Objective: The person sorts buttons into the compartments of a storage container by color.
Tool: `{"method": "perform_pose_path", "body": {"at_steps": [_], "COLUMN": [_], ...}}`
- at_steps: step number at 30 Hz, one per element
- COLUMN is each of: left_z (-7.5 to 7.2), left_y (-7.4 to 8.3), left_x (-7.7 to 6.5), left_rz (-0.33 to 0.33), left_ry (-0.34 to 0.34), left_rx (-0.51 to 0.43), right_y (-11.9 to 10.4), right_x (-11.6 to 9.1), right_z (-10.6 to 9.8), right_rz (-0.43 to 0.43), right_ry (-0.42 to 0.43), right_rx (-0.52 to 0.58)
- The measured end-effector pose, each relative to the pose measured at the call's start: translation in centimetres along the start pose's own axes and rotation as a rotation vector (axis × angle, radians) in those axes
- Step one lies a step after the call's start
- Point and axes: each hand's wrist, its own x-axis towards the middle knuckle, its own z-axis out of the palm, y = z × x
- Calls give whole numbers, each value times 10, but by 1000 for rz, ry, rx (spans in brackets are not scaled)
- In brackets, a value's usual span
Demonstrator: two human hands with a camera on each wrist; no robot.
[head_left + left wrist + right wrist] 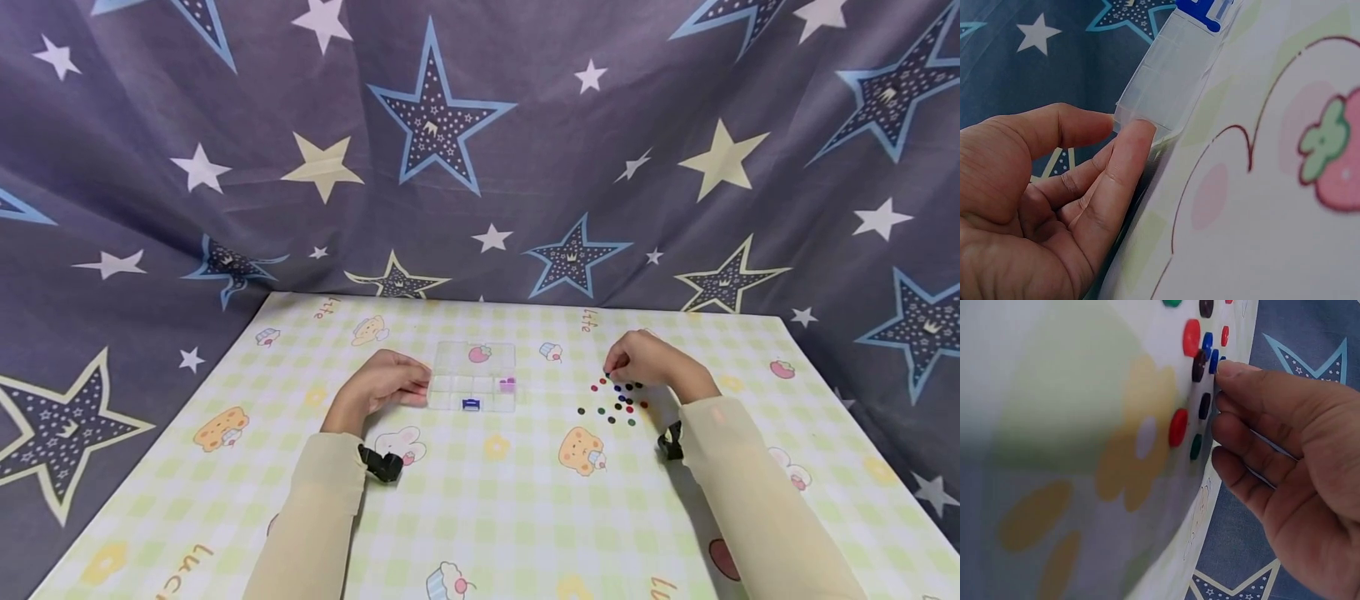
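A clear plastic compartment box [456, 385] lies with its lid [453, 357] folded back and a blue latch [471, 405] at its front. My left hand [384, 380] pinches the box's left end; the left wrist view has the thumb and a finger at the box corner [1163, 78]. Small round buttons in red, blue, green and dark colours are scattered to the right of the box, among them a red button [1178, 427]. Over their far side, my right hand [647, 358] pinches a dark button [607, 375] at its fingertips; the rest of its fingers are curled.
Pink-purple pieces [507, 384] sit in a right-hand compartment of the box. Under everything is a table with a checked, cartoon-printed cloth [480, 508]. A dark star-patterned curtain [540, 175] hangs behind the table's far edge.
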Motion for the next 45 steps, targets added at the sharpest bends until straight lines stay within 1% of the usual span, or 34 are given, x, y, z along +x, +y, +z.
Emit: {"method": "perform_pose_path", "body": {"at_steps": [8,16,20,23,35,41,45], "left_z": [1,2,2,2,1,1,0], "left_y": [0,0,1,1,0,1,0], "left_x": [0,-1,-1,-1,-1,-2,-1], "left_rz": [-3,4,5,3,-4,-1,0], "left_ry": [6,0,1,2,5,11,12], "left_rx": [-4,-3,-3,-2,-6,2,4], "right_y": [-4,-2,1,3,-5,-11,-15], "right_x": [3,-1,-1,-2,-6,-4,-3], "right_z": [-3,-3,0,1,4,8,10], "right_rz": [22,12,-16,-21,3,-14,-23], "right_ry": [-53,-70,-54,-41,31,59,70], "right_rx": [-9,-9,-27,-31,45,110,123]}}
